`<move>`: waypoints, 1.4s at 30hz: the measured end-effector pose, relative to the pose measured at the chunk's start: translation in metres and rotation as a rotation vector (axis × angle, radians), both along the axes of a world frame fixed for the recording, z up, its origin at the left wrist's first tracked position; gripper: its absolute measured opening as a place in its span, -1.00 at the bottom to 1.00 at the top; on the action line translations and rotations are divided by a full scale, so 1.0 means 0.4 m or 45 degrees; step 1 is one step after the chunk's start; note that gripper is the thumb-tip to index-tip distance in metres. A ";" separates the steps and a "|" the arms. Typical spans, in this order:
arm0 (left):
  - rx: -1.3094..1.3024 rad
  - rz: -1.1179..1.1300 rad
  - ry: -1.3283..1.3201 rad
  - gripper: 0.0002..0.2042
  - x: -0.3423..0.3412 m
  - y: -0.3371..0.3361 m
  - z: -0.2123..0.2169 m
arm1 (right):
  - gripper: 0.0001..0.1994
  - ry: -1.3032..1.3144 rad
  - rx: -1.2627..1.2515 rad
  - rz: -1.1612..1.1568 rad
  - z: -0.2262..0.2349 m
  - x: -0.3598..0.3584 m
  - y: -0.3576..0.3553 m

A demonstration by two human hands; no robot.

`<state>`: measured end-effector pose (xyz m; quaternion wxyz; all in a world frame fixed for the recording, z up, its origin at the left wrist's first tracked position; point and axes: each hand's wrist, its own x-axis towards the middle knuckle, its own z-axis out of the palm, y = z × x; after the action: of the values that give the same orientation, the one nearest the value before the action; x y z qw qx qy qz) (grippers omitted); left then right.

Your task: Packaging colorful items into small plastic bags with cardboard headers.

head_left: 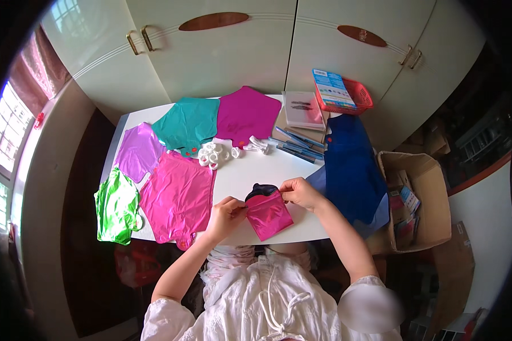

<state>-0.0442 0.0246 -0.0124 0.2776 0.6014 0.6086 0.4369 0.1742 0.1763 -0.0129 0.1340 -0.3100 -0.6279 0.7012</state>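
Observation:
A small folded pink foil balloon (268, 216) with a dark blue piece at its top lies at the near edge of the white table (250, 176). My left hand (226, 213) pinches its left edge. My right hand (300, 191) grips its upper right corner. Both hands hold it just above the tabletop.
Flat foil balloons lie spread on the table: pink (179, 196), green (116, 207), lilac (137, 150), teal (189, 122), magenta (247, 113) and a blue one (351, 167) hanging off the right edge. White plastic pieces (216, 153), blue sticks (301, 149), booklets, a red basket (347, 94) and a cardboard box (418, 199) are near.

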 end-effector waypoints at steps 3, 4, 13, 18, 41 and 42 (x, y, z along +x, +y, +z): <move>0.002 -0.009 -0.063 -0.88 -0.005 0.001 -0.012 | -0.89 0.046 -0.188 -0.034 0.016 0.006 0.004; 0.001 -0.015 -0.089 -0.88 -0.005 0.002 -0.015 | -0.90 0.078 -0.262 -0.048 0.018 0.010 0.006; 0.013 -0.010 -0.102 -0.88 -0.002 0.001 -0.015 | -0.89 0.090 0.015 -0.195 0.001 -0.011 -0.018; 0.037 0.016 -0.041 -0.88 0.004 0.004 -0.001 | -0.91 0.345 0.182 -0.386 -0.027 -0.025 -0.043; -0.026 -0.068 0.216 -0.88 -0.022 0.057 -0.013 | -0.87 -0.240 1.021 0.084 0.026 -0.018 0.019; 0.040 -0.086 0.354 -0.88 -0.025 0.063 -0.015 | -0.87 -0.227 1.103 0.101 0.019 -0.019 0.029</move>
<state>-0.0543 0.0497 -0.0183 0.1957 0.6806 0.6136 0.3492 0.1666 0.1880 -0.0053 0.1699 -0.2600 -0.8843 0.3485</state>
